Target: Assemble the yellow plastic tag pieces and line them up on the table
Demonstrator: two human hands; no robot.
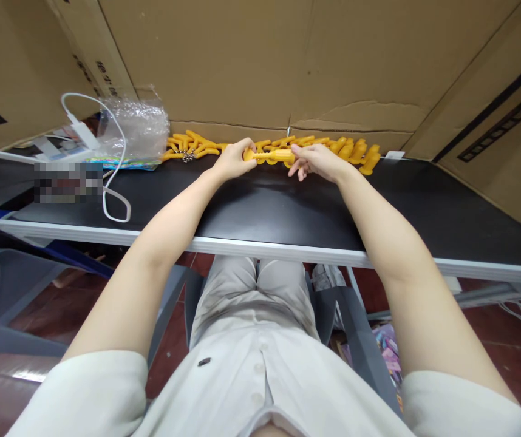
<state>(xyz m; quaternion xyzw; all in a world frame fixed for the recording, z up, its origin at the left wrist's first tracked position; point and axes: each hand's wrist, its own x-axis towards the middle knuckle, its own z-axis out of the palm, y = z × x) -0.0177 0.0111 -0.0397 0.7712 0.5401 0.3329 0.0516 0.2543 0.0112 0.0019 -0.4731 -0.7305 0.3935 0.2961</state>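
Note:
A yellow plastic piece (282, 156) is held level between my two hands, just above the black tabletop. It has a thicker ribbed body on the right and a thin neck on the left; its exact kind I cannot make out. My left hand (235, 160) pinches the left end between thumb and fingers. At the right end, my right hand (319, 161) grips the body with thumb and forefinger, the other fingers hanging loosely. Behind the hands stands a row of similar yellow pieces (358, 152), partly hidden. On the left lie branching yellow pieces (192, 144) with small metal parts (189, 156).
Cardboard panels (251, 67) wall in the back and sides of the black table (279, 212). Clear plastic wrap (135, 127), a white cable (117, 212) and a white plug (85, 133) are at the left. A metal rail (279, 247) edges the front.

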